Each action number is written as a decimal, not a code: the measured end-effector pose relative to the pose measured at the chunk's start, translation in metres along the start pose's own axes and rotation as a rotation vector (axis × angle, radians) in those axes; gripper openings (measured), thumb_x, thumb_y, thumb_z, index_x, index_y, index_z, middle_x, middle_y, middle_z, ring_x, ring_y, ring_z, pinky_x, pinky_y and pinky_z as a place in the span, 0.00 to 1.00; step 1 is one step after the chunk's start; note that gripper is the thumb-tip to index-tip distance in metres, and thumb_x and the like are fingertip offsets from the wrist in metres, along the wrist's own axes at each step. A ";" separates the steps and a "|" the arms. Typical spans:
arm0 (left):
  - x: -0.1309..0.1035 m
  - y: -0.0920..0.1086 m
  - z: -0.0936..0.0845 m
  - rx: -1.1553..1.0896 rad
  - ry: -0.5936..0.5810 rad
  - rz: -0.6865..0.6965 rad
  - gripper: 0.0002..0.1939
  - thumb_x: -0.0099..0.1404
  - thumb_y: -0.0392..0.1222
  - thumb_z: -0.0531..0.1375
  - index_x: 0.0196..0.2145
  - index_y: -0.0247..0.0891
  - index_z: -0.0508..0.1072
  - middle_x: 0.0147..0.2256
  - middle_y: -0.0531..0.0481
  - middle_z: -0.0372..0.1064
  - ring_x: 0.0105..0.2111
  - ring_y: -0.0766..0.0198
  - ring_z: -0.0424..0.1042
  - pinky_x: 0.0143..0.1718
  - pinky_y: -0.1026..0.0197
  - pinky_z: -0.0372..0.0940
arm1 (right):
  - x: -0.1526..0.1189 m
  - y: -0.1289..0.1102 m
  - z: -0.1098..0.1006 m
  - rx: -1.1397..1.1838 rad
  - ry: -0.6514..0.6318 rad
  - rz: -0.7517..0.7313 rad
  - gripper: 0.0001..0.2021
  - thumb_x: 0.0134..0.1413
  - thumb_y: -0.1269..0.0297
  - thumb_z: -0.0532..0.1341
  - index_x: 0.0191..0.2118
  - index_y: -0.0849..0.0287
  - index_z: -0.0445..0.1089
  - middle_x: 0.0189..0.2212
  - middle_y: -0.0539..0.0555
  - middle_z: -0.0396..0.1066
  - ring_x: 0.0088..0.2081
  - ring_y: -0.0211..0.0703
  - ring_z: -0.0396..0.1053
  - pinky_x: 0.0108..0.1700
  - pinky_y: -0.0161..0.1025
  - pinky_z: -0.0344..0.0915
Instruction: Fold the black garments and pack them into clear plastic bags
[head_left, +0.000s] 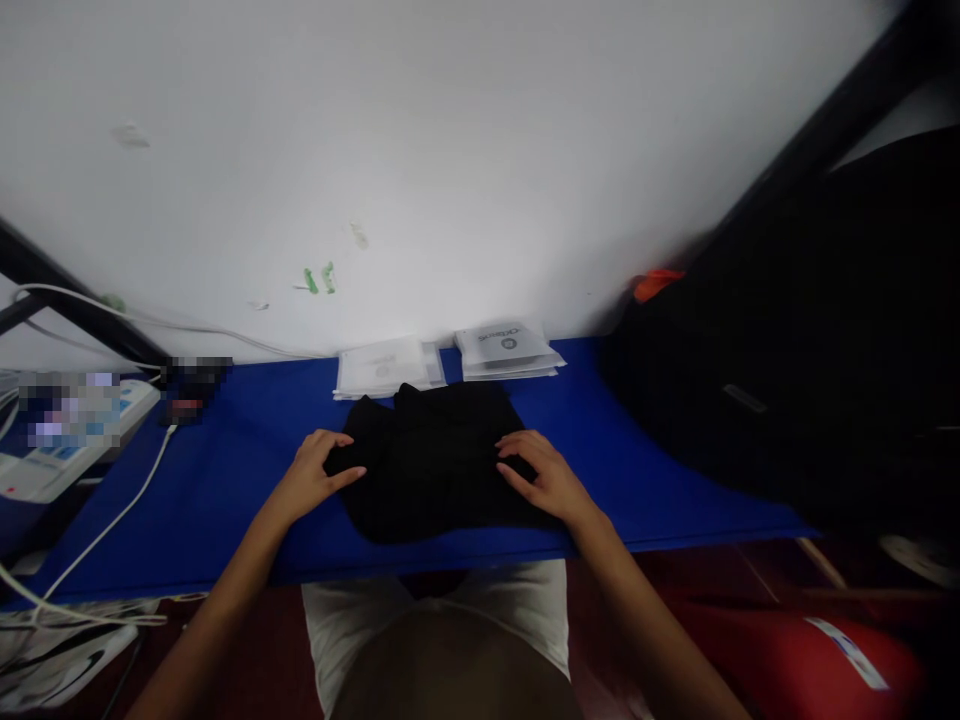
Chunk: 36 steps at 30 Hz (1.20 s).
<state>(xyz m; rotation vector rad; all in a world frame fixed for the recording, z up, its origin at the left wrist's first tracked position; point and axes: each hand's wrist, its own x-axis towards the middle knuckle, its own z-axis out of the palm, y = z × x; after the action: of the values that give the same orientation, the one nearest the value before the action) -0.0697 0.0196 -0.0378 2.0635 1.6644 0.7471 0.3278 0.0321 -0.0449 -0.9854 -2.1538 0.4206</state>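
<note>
A piece of folded black cloth, perhaps a garment (442, 465), lies on the blue-covered table (247, 430) in front of me. Its top edge is uneven, with small raised folds. At its left edge, my left hand (319, 472) touches the fabric with thumb and fingers apart. Over on the right side, my right hand (544, 475) rests on the cloth, its thumb also spread from the fingers. Dark fabric shows in the gap between thumb and fingers of each hand.
Two stacks of flat plastic packets, one left (382, 368) and one right (510, 350), lie against the white wall. A large black bulky item (787, 330) fills the right. Leftward are a power strip (127, 420), a white cable (124, 512) and a pixelated dark object (195, 385).
</note>
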 end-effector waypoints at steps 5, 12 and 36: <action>0.001 -0.005 -0.007 0.047 -0.120 -0.042 0.23 0.53 0.55 0.69 0.43 0.43 0.73 0.45 0.47 0.68 0.49 0.50 0.66 0.54 0.46 0.59 | -0.001 0.003 -0.001 0.012 -0.028 -0.008 0.07 0.57 0.69 0.58 0.41 0.53 0.66 0.46 0.57 0.72 0.50 0.53 0.68 0.52 0.55 0.66; 0.002 -0.002 -0.012 -0.037 -0.048 0.047 0.11 0.57 0.50 0.64 0.29 0.41 0.70 0.42 0.47 0.70 0.44 0.54 0.66 0.49 0.51 0.62 | -0.003 0.003 -0.001 0.002 0.029 0.015 0.07 0.58 0.70 0.57 0.41 0.53 0.66 0.47 0.58 0.71 0.51 0.54 0.67 0.51 0.56 0.66; 0.029 0.058 0.035 -0.075 0.007 0.188 0.10 0.60 0.45 0.64 0.40 0.42 0.74 0.39 0.48 0.73 0.42 0.55 0.71 0.49 0.49 0.64 | -0.001 -0.002 -0.003 -0.006 -0.068 -0.019 0.05 0.58 0.65 0.60 0.41 0.54 0.68 0.48 0.60 0.71 0.50 0.53 0.68 0.51 0.55 0.67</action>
<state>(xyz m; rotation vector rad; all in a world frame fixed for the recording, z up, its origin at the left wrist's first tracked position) 0.0009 0.0355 -0.0255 2.1872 1.4367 0.8636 0.3295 0.0302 -0.0419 -0.9656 -2.2252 0.4447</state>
